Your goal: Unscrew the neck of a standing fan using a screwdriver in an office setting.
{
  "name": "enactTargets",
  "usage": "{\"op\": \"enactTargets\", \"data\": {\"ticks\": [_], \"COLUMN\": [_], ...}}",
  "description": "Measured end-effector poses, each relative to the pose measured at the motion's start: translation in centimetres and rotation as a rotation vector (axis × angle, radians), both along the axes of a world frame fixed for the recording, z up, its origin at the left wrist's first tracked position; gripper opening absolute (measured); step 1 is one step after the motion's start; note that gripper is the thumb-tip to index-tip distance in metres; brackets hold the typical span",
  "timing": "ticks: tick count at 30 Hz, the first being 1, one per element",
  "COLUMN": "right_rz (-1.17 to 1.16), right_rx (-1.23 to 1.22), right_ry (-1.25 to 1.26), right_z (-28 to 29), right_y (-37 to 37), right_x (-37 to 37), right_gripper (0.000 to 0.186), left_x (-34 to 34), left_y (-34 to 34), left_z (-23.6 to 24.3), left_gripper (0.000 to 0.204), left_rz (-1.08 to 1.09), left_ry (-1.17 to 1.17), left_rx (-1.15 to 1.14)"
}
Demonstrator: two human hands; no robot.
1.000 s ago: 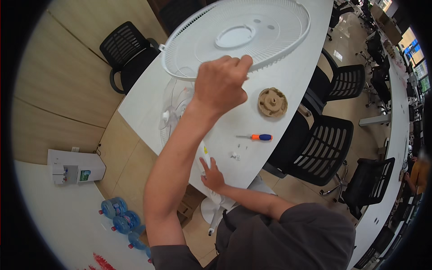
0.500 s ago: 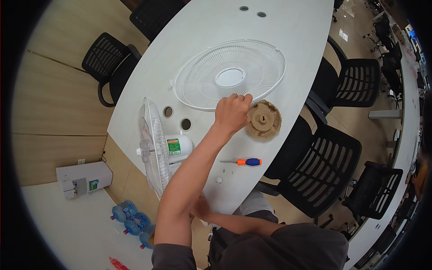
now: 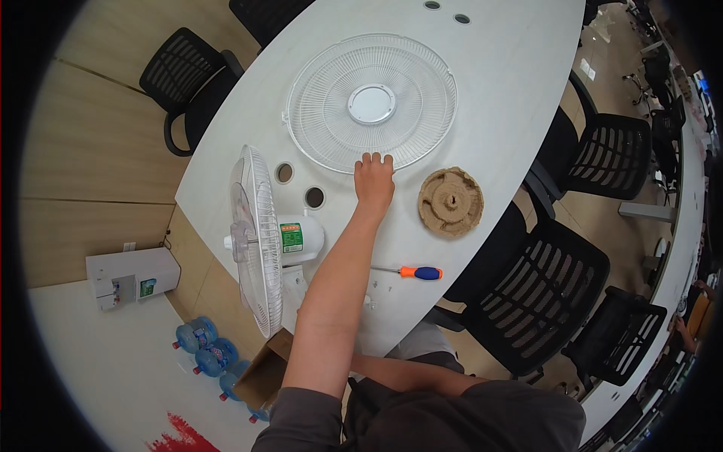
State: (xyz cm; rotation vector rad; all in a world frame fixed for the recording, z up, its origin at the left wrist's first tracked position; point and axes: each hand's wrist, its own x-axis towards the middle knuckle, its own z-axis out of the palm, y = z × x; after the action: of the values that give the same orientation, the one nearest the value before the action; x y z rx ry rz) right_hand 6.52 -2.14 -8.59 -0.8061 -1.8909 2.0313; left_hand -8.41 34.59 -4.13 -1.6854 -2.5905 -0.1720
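Table [image 3: 504, 98], white: carrying the grille, running well past it on every side. Black chairs [image 3: 531, 301] are standing along the table edge, right and upper left of the grille. Dispenser [image 3: 135, 265], white, is standing far lower left of the grille, by the wall. Carton [image 3: 265, 369], brown, open, is sitting below and left of the grille, off the table, partly covered by the left forearm [image 3: 331, 309].

Fan [image 3: 260, 241]: its head is sitting lower left of the grille, clear blades facing left, white motor housing on the side nearer the grille. Grille [image 3: 324, 135], white, round, is lying flat mid-table; near rim under the left fingertips. Blue bottles [image 3: 197, 334] are lying on the floor, far lower left of the grille.

Pulp disc [image 3: 450, 202], brown, is resting just lower right of the grille, not touching. Left hand [image 3: 374, 181] is reaching to the grille's near rim, fingers laying over it; thumb isn't showing, so can't tell if it's pinching. Right forearm [image 3: 422, 374] is crossing well below the grille; right hand is hiding behind the left forearm, grip can't be told.

Screwdriver [image 3: 422, 273], orange/blue handle, is lying below the grille, shank pointing left. Small bits [image 3: 389, 288] are lying below the grille too, just under the screwdriver.
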Motion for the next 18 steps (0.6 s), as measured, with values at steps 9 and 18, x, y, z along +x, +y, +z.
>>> {"op": "enactTargets", "data": {"ticks": [9,18], "right_rz": [0.184,0.234], "right_rx": [0.658,0.52], "right_ry": [-0.188,-0.097], "right_z": [3.6,-1.5], "right_y": [3.9,5.1], "right_x": [-0.1,-0.2], "right_gripper": [0.076,0.084], "left_x": [7.6,13.7], "left_y": [-10.1,-35.0], "left_z": [6.4,8.9], "left_gripper": [0.041,0.025], "left_rz": [-0.078,0.534], "left_ry": [-0.351,-0.401], "left_rx": [0.427,0.823]}}
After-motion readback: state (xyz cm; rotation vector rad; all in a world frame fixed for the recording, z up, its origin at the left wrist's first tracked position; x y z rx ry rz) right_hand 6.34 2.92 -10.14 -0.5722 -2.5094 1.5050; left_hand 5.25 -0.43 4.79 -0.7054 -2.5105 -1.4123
